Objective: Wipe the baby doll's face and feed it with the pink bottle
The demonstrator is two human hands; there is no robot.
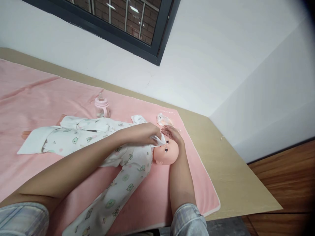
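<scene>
A baby doll [165, 151] in a white patterned sleepsuit [128, 164] lies on its back on a pink blanket [152, 200], head to the right. My left hand [145, 132] holds a white wipe [159, 141] pressed against the doll's face. My right hand [173, 133] rests with spread fingers on the top of the doll's head.
A pink-handled baby bottle [101, 106] stands upright behind the doll. A small wipe packet [164, 120] lies near the blanket's far right corner. The blanket covers a beige table [233, 177] against a white wall; wooden floor shows at right.
</scene>
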